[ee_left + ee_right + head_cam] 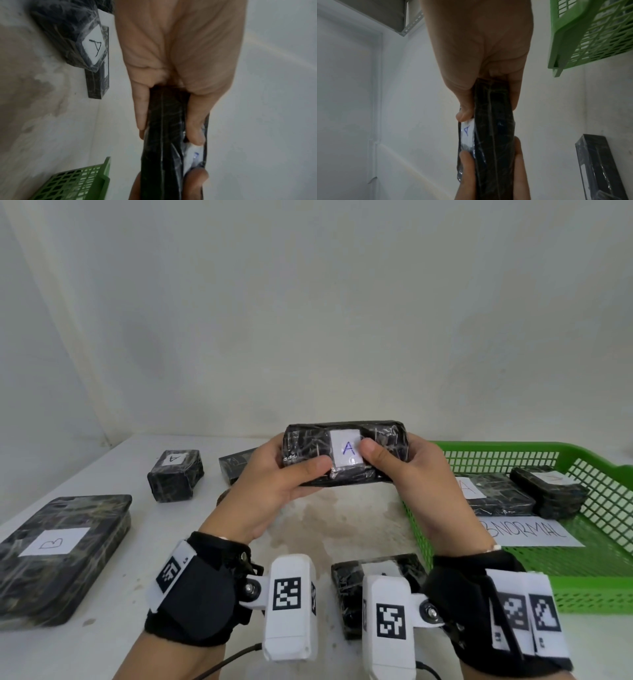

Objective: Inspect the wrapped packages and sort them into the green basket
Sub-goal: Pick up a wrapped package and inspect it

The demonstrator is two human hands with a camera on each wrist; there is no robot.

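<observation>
Both hands hold one black wrapped package (346, 453) up above the middle of the table, its white label marked "A" facing me. My left hand (274, 484) grips its left end, thumb on the front beside the label. My right hand (411, 474) grips the right end, thumb on the label's right edge. The wrist views show the package (164, 135) (493, 128) edge-on between thumb and fingers of each hand. The green basket (596, 583) sits at the right with two wrapped packages (496, 496) (551, 493) inside and a paper reading "ABNORMAL" (534, 534).
On the white table (113, 642) lie a large flat package marked "B" (61, 553) at the left, a small block marked "A" (175, 474) behind it, another package (236, 469) partly behind my left hand, and one (349, 587) near the front under the wrists.
</observation>
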